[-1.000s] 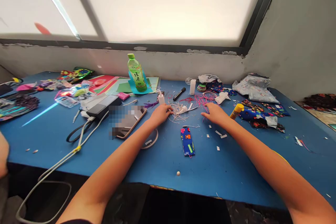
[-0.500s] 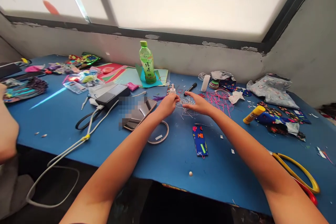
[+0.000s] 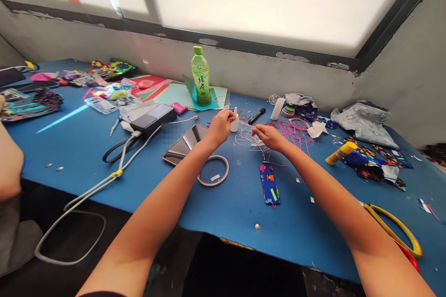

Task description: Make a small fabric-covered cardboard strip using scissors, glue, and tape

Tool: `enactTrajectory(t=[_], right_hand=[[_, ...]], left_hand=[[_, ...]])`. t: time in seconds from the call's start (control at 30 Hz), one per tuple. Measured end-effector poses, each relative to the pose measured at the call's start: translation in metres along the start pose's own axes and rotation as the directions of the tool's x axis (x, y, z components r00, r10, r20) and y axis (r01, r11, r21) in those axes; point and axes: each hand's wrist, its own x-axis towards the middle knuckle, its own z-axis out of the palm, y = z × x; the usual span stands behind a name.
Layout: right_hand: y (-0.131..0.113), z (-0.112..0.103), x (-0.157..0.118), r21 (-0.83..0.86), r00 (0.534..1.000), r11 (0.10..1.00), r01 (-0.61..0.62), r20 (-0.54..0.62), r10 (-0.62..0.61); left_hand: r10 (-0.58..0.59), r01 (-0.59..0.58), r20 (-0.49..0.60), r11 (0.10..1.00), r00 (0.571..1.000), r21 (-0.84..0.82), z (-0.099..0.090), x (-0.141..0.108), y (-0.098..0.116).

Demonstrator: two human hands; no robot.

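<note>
A thin pale cord (image 3: 245, 125) is stretched between my two hands above the table. My left hand (image 3: 222, 126) pinches one end, close to a small white squeeze bottle (image 3: 234, 123). Fingertips together, my right hand (image 3: 269, 136) grips the other end over a loose tangle of white string (image 3: 245, 138). Nearer to me lies a blue patterned fabric strip (image 3: 269, 185). A beige ring (image 3: 226, 172) rests beside my left forearm, next to a phone (image 3: 183, 146).
A green tea bottle (image 3: 201, 76) stands at the back. Pink cords (image 3: 296, 133), a black marker (image 3: 257, 116) and a yellow glue stick (image 3: 341, 153) lie rightward. Yellow-and-red scissors (image 3: 393, 225) sit at the right edge. Another person's arm (image 3: 10, 162) is at left.
My right hand has gone from spread fingers to a pinch on the cord. The cord is now drawn out between both hands. The view has shifted slightly.
</note>
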Motion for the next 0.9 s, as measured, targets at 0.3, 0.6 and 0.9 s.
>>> enactTrajectory(t=[0.3, 0.6, 0.9], right_hand=[[0.031, -0.045, -0.026, -0.192, 0.976, 0.966, -0.171, -0.167, 0.139], [0.0, -0.055, -0.042, 0.018, 0.892, 0.996, -0.082, -0.444, 0.082], [-0.114, -0.017, -0.238, 0.672, 0.968, 0.74, -0.029, 0.204, -0.147]], left_hand=[[-0.05, 0.05, -0.006, 0.999, 0.999, 0.015, -0.002, -0.002, -0.002], [-0.007, 0.009, 0.052, 0.999, 0.999, -0.043, -0.001, -0.007, 0.007], [-0.08, 0.104, 0.103, 0.961, 0.991, -0.257, 0.008, -0.008, 0.011]])
